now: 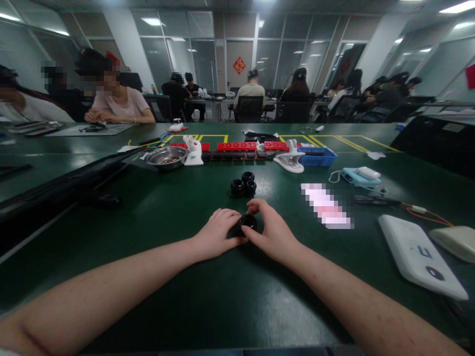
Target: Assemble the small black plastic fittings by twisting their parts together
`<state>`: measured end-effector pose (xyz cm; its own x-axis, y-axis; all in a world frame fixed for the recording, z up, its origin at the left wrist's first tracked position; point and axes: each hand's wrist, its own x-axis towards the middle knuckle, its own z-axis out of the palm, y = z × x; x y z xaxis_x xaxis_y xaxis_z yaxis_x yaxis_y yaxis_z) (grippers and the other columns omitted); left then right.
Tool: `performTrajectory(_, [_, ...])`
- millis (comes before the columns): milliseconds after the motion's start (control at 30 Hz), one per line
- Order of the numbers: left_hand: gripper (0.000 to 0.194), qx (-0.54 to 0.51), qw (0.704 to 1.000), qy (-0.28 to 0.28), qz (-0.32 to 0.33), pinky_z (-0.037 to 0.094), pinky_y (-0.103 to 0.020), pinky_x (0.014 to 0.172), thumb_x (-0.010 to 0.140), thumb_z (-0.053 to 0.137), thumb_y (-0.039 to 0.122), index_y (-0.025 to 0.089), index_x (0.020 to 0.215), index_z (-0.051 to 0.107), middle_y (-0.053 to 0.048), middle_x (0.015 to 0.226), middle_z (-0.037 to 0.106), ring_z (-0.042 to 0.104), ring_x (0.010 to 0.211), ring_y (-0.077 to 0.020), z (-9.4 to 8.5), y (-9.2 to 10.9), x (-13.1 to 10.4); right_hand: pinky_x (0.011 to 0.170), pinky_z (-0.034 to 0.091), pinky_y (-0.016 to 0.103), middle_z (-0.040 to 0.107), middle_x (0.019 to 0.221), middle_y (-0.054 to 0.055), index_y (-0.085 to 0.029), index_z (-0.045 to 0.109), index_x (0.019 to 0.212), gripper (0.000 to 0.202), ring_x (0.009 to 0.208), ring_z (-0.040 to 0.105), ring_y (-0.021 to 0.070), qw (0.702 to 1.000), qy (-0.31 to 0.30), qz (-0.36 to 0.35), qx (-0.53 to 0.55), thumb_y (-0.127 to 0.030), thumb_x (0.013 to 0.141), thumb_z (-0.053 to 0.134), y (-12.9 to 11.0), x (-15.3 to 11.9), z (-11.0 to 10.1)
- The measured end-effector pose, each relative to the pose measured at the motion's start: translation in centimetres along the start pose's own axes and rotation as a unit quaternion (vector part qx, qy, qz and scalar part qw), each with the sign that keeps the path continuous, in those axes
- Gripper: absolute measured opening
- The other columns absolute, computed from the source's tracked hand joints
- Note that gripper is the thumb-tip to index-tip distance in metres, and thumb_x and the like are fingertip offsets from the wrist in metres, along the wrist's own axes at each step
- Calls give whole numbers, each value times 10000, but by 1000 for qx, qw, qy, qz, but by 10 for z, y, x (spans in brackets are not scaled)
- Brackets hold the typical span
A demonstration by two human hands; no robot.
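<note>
A glossy black ring-shaped piece point(248, 222), with a round hollow facing up, sits between my two hands low over the green table. My left hand point(218, 228) wraps its fingers and thumb around the left side of the piece. From the right, my right hand point(272, 228) curves around it, thumb on the near rim and fingers at the far side. Just beyond my hands, three similar black ring-shaped pieces point(244, 185) stand grouped on the table, apparently touching. The underside of the held piece is hidden.
Farther back are a metal bowl point(166, 157) with small parts, white stands point(289, 159), red strips point(236, 147) and a blue tray point(318, 157). A long black bar point(67, 193) lies left. A white device point(419, 254) and cables are right. Other people work beyond.
</note>
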<state>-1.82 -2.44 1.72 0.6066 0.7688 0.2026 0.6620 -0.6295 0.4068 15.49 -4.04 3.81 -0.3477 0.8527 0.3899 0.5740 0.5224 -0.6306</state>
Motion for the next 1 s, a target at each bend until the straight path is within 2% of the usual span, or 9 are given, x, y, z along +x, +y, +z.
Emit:
performTrajectory(67, [359,2,1000,3,-1,340,-418,914,739,578,406,176,1011,525,-73,1078,523,445,1024,-243,1,-1,0,858,403,366,558,1001,67,-172,388,1117,496,943,516,192,999,-21,-24,27,-82,641,498,0,-1,-1])
performTrajectory(133, [370,6,1000,1,-4,336,-422,918,742,574,413,171,1016,523,-79,1086,520,440,1033,-245,2,-2,0,901,375,378,535,1081,82,-171,371,1152,549,1018,488,198,999,-26,-33,34,-64,623,473,0,-2,-1])
performTrajectory(233, [349,12,1000,-5,-1,326,-427,929,750,564,403,172,1011,533,-83,1101,513,437,1042,-248,2,-2,0,905,370,412,516,1108,102,-169,383,1156,500,1044,470,225,1000,-9,-19,12,-151,674,512,1,-2,0])
performTrajectory(400, [329,10,1000,-5,0,333,-423,921,751,565,378,181,1012,537,-75,1074,521,445,1021,-244,1,-1,-1,766,438,412,537,935,91,-158,452,1067,482,875,510,245,999,27,13,-43,-343,657,625,1,0,2])
performTrajectory(500, [318,6,1000,-6,0,338,-420,914,752,563,383,186,1000,541,-72,1066,523,447,1017,-243,0,-1,-1,766,436,398,546,897,73,-166,437,1094,465,845,519,228,999,13,13,-39,-265,667,593,-1,0,1])
performTrajectory(633, [338,0,1000,3,3,346,-420,904,734,580,411,192,988,539,-69,1072,523,446,1018,-247,1,-2,0,862,386,411,557,1017,67,-202,370,1176,550,954,510,221,1000,-19,-13,-11,-125,644,487,-1,-1,-1])
performTrajectory(767, [330,3,1000,3,5,334,-426,917,739,576,402,186,986,541,-75,1075,525,444,1026,-248,2,-2,-1,869,384,418,543,1069,91,-185,379,1176,534,992,496,234,999,-17,-14,-24,-153,657,500,-1,0,0])
performTrajectory(900, [316,10,1000,-1,2,332,-426,922,755,561,385,188,1001,540,-72,1075,524,446,1022,-242,1,-1,-1,796,428,396,566,941,81,-169,454,1085,426,881,528,228,999,8,8,-50,-269,689,574,0,1,0])
performTrajectory(1000, [313,9,1000,0,4,342,-421,913,751,567,383,194,998,538,-66,1071,526,452,1012,-239,0,0,-1,794,435,379,573,932,62,-189,432,1111,429,877,538,207,999,-15,-2,-28,-207,698,550,0,0,-1])
